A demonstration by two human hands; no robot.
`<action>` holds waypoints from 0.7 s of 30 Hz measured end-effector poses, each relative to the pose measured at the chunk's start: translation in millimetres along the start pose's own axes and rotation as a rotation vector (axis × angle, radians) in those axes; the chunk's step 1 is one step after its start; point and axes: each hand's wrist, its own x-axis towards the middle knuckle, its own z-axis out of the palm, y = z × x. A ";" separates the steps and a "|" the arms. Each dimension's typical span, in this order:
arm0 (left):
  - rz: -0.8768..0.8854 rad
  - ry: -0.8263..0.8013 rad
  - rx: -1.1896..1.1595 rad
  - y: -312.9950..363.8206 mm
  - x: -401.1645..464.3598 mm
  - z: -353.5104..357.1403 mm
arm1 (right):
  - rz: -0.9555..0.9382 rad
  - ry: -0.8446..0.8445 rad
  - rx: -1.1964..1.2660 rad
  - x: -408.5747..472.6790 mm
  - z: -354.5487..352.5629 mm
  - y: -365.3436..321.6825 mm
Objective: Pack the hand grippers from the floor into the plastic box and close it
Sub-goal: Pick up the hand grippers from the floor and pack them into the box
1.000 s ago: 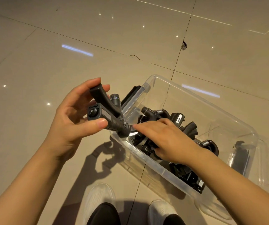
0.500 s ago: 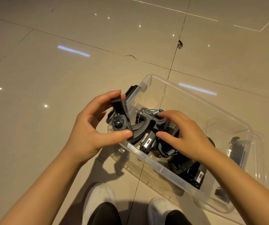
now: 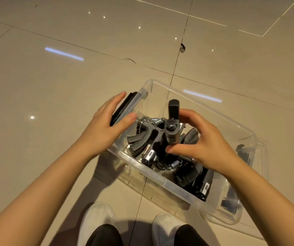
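Hand grippers are mostly piled in the clear plastic box. Our right hand pinches one upright gripper above the pile; our left hand hangs relaxed, empty. We'd guess next: lay it flat so the lid shuts.

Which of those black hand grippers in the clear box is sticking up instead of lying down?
The hand gripper at the right hand, between thumb and fingers: one handle points straight up above the pile. The other grippers lie flat in the plastic box.
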 end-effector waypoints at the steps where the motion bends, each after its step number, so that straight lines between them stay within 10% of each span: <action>1: -0.017 0.006 0.106 -11.1 4.8 5.2 | 0.035 0.035 -0.013 -2.2 -2.2 5.4; 21: -0.119 0.268 0.226 -34.3 -100.6 50.2 | 0.215 0.314 0.214 -78.7 9.3 38.8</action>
